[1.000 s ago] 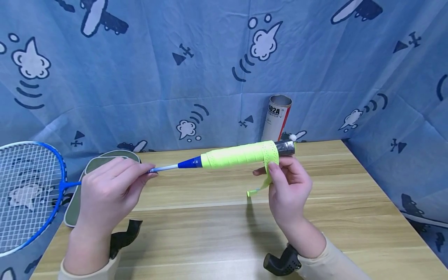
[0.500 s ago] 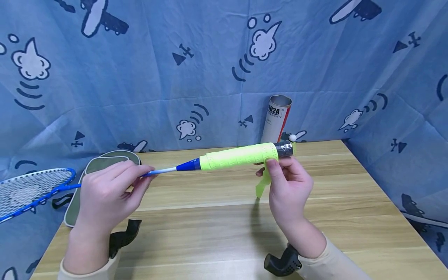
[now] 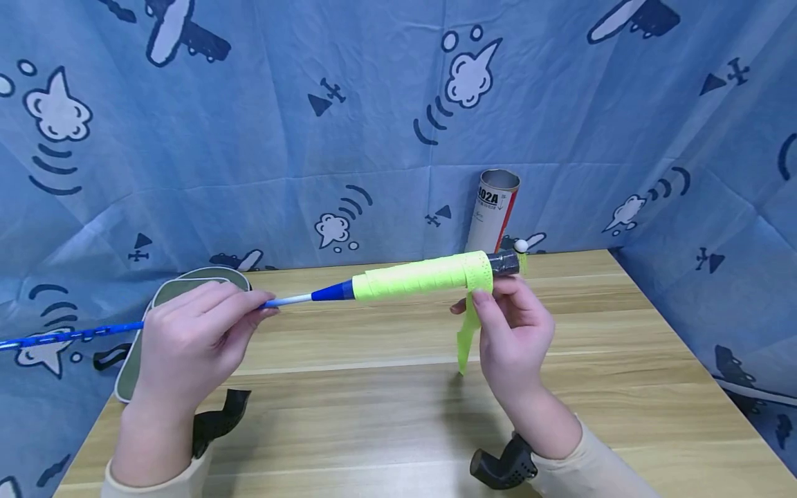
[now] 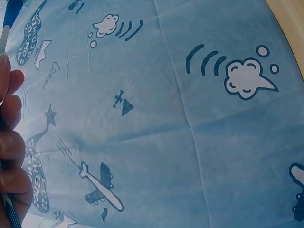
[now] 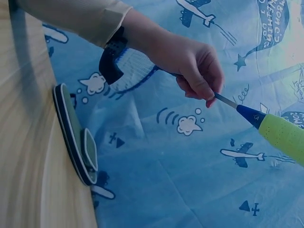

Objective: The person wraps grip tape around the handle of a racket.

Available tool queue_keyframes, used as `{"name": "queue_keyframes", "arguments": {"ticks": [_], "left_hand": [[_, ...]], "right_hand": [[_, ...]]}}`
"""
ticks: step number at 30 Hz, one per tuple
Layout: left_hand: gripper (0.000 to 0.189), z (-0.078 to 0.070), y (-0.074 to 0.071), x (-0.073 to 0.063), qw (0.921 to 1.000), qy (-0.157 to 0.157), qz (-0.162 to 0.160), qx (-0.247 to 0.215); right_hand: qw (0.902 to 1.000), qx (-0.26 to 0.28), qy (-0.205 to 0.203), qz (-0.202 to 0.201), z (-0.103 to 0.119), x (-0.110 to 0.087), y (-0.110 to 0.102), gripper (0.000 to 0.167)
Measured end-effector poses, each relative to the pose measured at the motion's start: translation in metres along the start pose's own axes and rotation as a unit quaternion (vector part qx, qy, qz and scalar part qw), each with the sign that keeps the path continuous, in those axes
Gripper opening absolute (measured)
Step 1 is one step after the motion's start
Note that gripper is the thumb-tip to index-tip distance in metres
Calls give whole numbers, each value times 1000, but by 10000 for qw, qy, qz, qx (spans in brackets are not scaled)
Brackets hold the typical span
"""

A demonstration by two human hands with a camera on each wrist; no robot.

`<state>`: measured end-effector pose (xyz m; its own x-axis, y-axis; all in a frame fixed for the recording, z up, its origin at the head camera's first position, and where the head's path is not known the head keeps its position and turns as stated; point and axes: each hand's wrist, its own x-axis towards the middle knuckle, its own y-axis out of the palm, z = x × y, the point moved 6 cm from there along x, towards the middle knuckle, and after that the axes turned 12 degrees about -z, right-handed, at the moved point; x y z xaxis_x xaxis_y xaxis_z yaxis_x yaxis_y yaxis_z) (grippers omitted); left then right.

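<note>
A blue badminton racket [image 3: 333, 291] is held level above the table, its strung head edge-on at the far left of the head view. My left hand [image 3: 196, 339] pinches its thin shaft between thumb and fingers. Neon yellow overgrip tape [image 3: 423, 275] is wound around most of the handle; the black butt end [image 3: 504, 262] is bare. With thumb and fingers my right hand [image 3: 515, 325] pinches the tape just below the handle near that end, and a short loose tail hangs down beneath. In the right wrist view the left hand [image 5: 192, 71] grips the shaft ahead of the blue cone.
A white and red shuttlecock tube [image 3: 492, 211] stands upright at the table's back edge. Behind the left hand lies a green case [image 3: 127, 373] with pale piping. The wooden table [image 3: 373, 415] meets a blue patterned curtain [image 3: 386, 124].
The racket has rotated about its long axis: its head went from facing the camera to edge-on. The tape's loose tail now hangs straighter and lower. Both hands stay nearly in place.
</note>
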<state>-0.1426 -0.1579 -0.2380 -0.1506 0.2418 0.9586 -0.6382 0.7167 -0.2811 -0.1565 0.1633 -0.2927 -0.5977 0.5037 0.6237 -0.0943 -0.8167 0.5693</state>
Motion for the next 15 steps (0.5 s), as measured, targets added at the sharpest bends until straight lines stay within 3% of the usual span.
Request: {"name": "queue_keyframes", "arguments": {"ticks": [3, 6, 15], "left_hand": [[39, 0, 1, 0, 10000, 51, -16, 5], [39, -2, 1, 0, 9999, 113, 4, -42], [37, 1, 0, -4, 9995, 39, 259, -157]], "right_hand": [[9991, -418, -4, -117, -1, 1, -2, 18], [9973, -706, 14, -197, -2, 1, -4, 13], [9974, -654, 155, -274, -4, 1, -4, 15]]}}
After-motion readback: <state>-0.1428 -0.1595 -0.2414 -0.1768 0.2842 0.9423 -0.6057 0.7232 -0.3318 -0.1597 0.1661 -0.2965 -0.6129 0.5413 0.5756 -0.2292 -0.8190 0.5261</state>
